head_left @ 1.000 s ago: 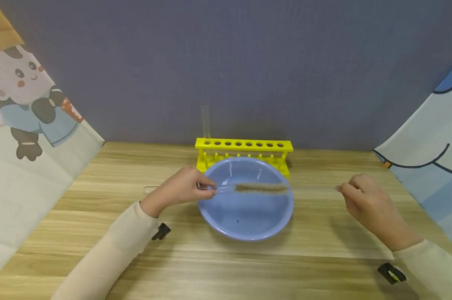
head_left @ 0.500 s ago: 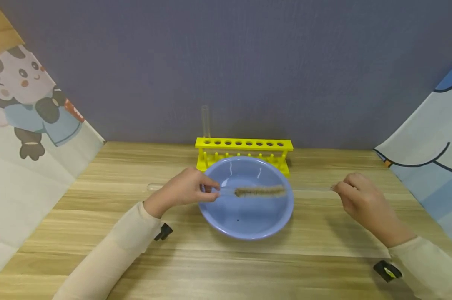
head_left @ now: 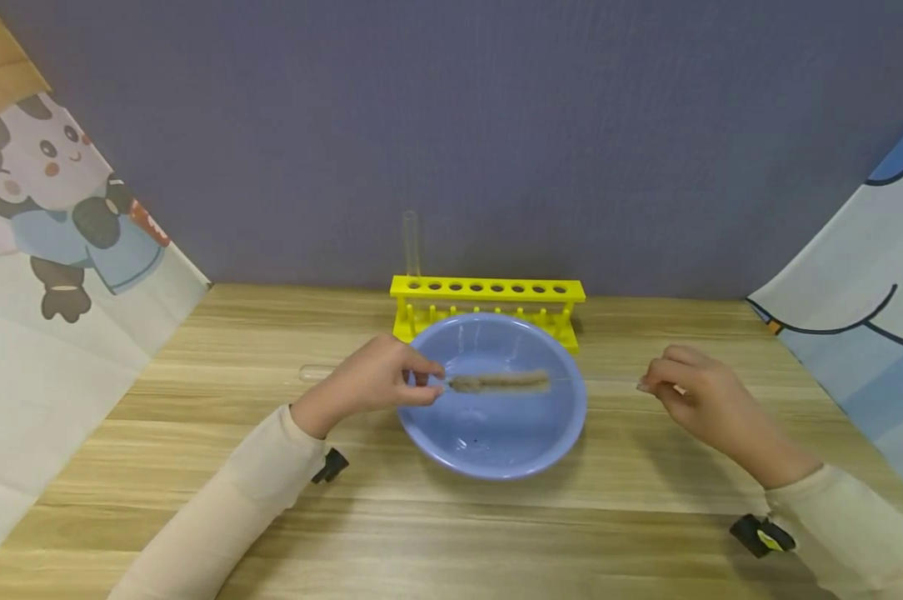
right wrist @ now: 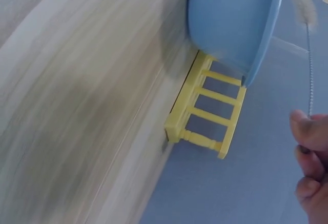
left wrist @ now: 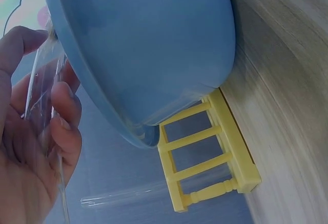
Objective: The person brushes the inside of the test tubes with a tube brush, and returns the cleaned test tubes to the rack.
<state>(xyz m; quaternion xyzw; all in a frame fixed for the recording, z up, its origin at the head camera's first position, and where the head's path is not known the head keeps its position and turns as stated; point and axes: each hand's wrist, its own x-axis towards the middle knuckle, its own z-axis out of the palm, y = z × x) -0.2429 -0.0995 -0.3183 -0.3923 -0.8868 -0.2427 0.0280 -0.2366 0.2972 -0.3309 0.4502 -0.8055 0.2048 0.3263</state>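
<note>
My left hand grips a clear glass test tube that lies roughly level, its rounded end poking out left past the wrist. Its other end is above the blue basin. A test tube brush with tan bristles lines up with that end; its left tip is at the tube's mouth, and how far inside it reaches is hard to tell. My right hand, to the right of the basin, pinches the brush's thin twisted wire handle between thumb and fingers.
Behind the basin stands a yellow test tube rack, with another clear test tube upright in its leftmost hole. A grey-blue panel rises at the back of the wood-grain table. Printed cloths hang at both sides.
My right hand has moved left, bringing the brush closer to my left hand and the tube. My left hand has shifted slightly right with the tube.
</note>
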